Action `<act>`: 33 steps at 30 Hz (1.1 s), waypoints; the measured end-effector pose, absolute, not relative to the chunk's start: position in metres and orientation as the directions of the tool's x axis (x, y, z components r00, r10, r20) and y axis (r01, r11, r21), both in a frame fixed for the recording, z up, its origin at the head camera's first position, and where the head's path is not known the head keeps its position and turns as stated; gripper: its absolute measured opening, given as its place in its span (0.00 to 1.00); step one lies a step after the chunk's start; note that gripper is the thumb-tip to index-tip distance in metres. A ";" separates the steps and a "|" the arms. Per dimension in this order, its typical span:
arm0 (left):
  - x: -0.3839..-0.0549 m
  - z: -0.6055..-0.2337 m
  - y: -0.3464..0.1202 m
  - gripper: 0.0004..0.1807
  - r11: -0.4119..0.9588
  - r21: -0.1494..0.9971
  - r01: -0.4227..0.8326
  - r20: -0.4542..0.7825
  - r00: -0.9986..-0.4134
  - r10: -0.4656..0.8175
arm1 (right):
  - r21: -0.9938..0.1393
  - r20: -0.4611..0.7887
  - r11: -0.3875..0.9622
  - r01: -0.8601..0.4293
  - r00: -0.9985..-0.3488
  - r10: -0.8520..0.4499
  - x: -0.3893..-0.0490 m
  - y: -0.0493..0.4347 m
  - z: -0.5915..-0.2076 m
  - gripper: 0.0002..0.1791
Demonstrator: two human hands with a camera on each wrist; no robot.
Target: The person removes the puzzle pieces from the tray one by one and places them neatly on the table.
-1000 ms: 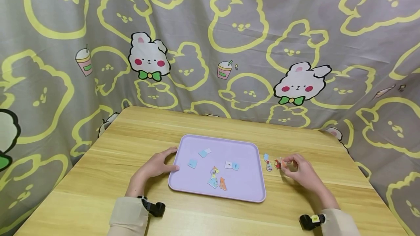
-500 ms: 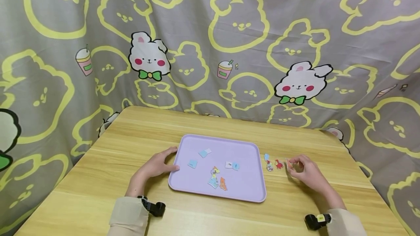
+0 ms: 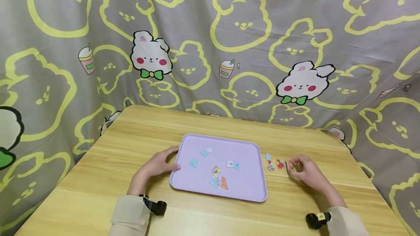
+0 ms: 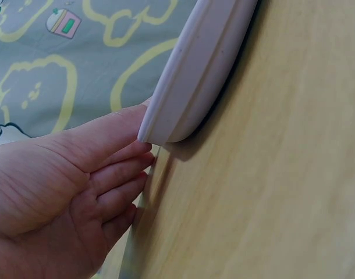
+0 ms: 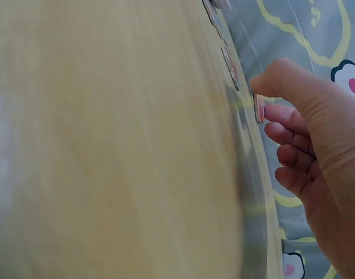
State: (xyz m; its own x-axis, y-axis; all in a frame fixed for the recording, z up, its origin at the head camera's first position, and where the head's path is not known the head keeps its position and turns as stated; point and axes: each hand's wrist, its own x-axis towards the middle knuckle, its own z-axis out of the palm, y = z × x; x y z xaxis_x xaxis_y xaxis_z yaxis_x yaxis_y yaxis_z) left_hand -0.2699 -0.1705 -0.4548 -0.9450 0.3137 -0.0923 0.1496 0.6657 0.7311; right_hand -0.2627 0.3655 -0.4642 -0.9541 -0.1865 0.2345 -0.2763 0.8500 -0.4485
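My left hand (image 3: 159,163) holds the left rim of the lilac tray (image 3: 249,188). Its thumb lies over the rim, with the other fingers along the outside, as the left wrist view shows from low down. To the right of the tray, my right hand (image 3: 305,170) pinches a small orange puzzle piece (image 5: 259,108) between thumb and index finger, standing on edge at the tabletop. Just left of it lie a red piece (image 3: 280,164) and a small cluster of colored pieces (image 3: 270,165). On the tray are an orange piece (image 3: 224,183) and a light-blue piece (image 3: 214,181).
More light-blue and white pieces lie on the tray: one (image 3: 193,163) at left, a pair (image 3: 206,152) at the back, another pair (image 3: 233,165) at right. The wooden table (image 3: 210,217) ends at a patterned curtain (image 3: 197,21) behind.
My right hand has drawn the orange piece a little to the right, away from the red piece, which is now uncovered. The left hand stays at the tray.
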 end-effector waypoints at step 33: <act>-0.270 -0.453 -0.171 0.40 0.661 0.735 0.152 -0.087 -0.945 0.314 | -0.437 0.222 0.850 -0.295 -0.951 -0.216 -0.265 0.368 -0.466 0.11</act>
